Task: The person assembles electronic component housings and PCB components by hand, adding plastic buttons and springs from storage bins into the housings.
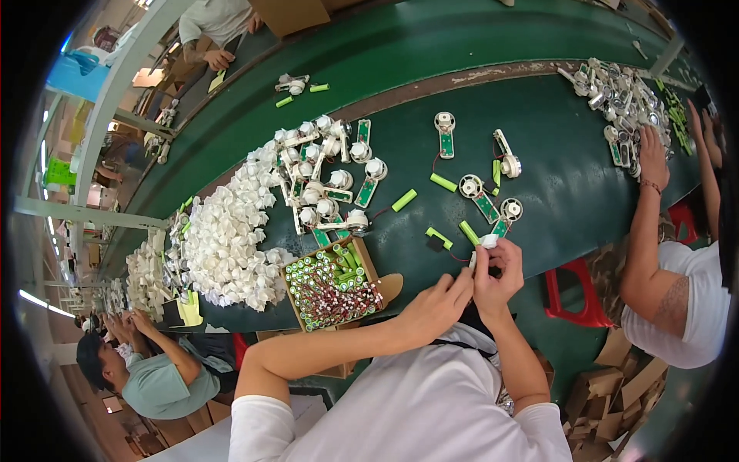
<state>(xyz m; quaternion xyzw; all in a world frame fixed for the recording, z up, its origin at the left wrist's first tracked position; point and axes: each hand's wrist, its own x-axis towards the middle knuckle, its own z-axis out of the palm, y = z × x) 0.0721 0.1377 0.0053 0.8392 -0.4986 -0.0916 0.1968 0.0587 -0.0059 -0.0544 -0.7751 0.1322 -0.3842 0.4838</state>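
Note:
At the near edge of the green table my two hands are together. My right hand [499, 279] is closed on a small white plastic part [489, 241]. My left hand [437, 306] is beside it, its fingers pinched together; what they hold is hidden. Just beyond lie a round white motor unit with a green circuit board [502, 225] and a green battery cell [468, 232] near the white part. Another cell with a black patch [439, 238] lies to the left. Farther off are more motor units [479, 197], some wired to green cells [443, 182].
Left of my hands stands a cardboard box [368, 266] of green battery cells with red wires. Behind it are a large heap of white plastic parts [227, 239] and clustered motor units [315, 181]. Co-workers sit on both sides; a co-worker's hand [654, 158] touches a far-right pile [623, 100].

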